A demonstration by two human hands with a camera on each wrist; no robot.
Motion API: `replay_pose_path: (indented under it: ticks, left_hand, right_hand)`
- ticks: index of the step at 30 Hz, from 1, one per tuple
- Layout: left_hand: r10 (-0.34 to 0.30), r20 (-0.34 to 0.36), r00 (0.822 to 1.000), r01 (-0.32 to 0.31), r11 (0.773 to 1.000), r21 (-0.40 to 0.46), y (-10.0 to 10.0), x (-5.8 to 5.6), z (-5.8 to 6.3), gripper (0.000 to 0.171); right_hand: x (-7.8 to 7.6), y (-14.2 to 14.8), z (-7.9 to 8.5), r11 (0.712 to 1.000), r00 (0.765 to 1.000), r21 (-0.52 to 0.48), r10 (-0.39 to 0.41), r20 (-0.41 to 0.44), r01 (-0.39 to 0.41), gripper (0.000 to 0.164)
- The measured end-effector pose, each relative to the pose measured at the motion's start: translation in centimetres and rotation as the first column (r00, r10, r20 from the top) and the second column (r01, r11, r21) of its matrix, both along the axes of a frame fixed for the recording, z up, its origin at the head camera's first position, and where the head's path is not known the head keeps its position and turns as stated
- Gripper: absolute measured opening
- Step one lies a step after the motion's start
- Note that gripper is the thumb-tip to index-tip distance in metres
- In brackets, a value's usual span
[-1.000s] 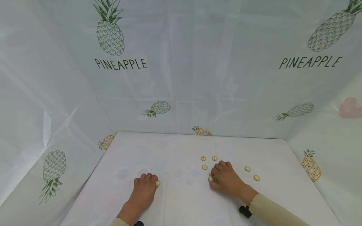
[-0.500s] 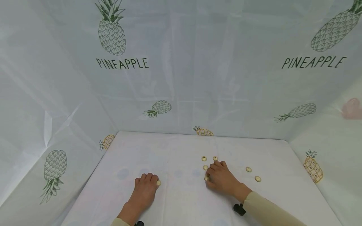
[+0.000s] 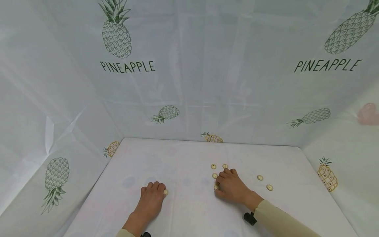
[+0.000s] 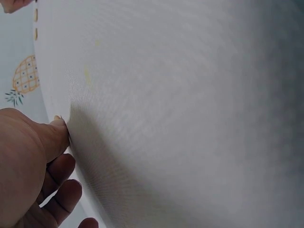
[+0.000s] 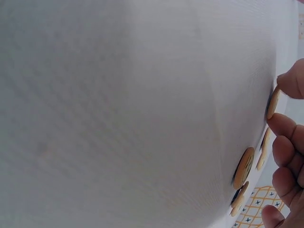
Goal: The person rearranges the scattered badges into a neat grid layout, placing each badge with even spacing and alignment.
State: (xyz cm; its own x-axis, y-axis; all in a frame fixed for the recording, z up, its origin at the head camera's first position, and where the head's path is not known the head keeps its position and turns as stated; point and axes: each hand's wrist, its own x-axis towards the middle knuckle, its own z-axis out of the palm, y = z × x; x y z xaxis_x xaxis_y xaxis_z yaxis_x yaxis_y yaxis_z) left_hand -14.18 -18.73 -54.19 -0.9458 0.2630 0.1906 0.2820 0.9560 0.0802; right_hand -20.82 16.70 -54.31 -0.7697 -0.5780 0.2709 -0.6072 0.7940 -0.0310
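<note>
Seen from the head camera, round, rimmed tan discs dot a smooth white surface with faint pastel blotches, backed by creased, pale grey-green sheeting printed with five green pineapples, three yellow ones and the word PINEAPPLE twice. Two hands work in beige sleeves, a black device at each wrist. The left hand curls on the surface, its narrow grip holding one disc at the thumb side; the right hand pinches another at its inner edge. Seven discs show in all: one at each grip, three around the right hand's fingertips, one of them just beyond the knuckles, and two apart on its far side. From the left wrist, the thumb meets the finely textured surface, fingers loosely bent, the held disc hard to make out; two discs stand edge-on near the top left corner. From the right wrist, thumb and index finger close on opposite edges of a thin, wood-toned disc, tilted in this view; other discs lie near the fingers, too overlapped to count surely.
</note>
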Motion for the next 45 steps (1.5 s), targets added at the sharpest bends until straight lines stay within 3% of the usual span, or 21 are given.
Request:
replay_pose_path:
  ticks: [22, 27, 35, 45]
  left_hand:
    - [-0.005, -0.008, 1.000, 0.005, 1.000, 0.006, 0.0, 0.0, -0.5, 0.024]
    - [-0.011, -0.007, 1.000, 0.011, 1.000, 0.006, 0.0, 0.0, -0.6, 0.025]
    - [-0.021, 0.002, 1.000, 0.021, 1.000, -0.003, -0.2, -0.1, -0.5, 0.023]
    - [-0.004, 0.027, 1.000, 0.004, 1.000, 0.005, -0.1, 0.1, -0.1, 0.024]
  right_hand:
    - [0.4, 0.5, 0.5, 1.000, 0.998, 0.012, -0.010, 0.059, 0.010, 0.015]
    - [0.2, 1.8, 1.4, 0.997, 0.995, -0.042, -0.061, 0.083, 0.064, 0.014]
    - [-0.4, 5.2, 3.2, 0.981, 0.984, -0.084, -0.175, -0.023, 0.172, 0.011]
    - [0.4, 8.9, 3.0, 0.966, 0.967, -0.118, -0.240, -0.089, 0.229, 0.011]
